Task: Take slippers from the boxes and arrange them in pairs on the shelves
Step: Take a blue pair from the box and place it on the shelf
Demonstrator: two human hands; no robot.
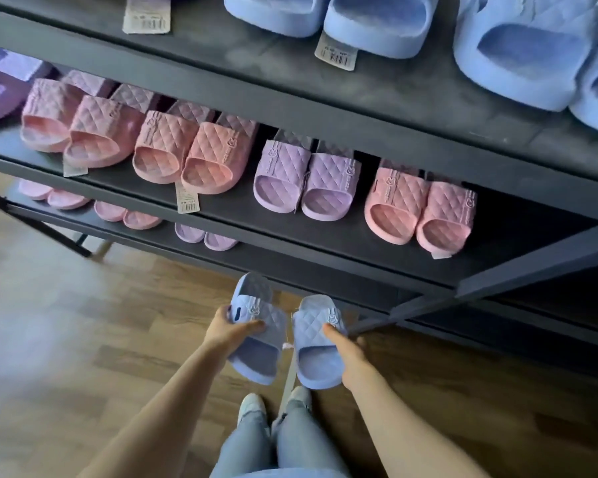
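I hold two blue quilted slippers side by side in front of the dark shelf unit, low over the wooden floor. My left hand (pixel 229 326) grips the left blue slipper (pixel 256 334) by its strap, thumb on top. My right hand (pixel 346 353) grips the right blue slipper (pixel 320 343) from its outer side, thumb on the strap. A thin pink tie joins the two. The middle shelf (pixel 290 232) carries pairs of pink slippers (pixel 418 210) and a lilac pair (pixel 304 181). Bare shelf shows right of the last pink pair.
The top shelf (pixel 411 105) holds large blue slippers (pixel 366 19) with hanging price tags. A lower shelf shows toes of pink and lilac pairs (pixel 204 236). Black frame bars (pixel 539 267) slant at the unit's right end. My legs and shoes (pixel 273 408) stand below on the wooden floor.
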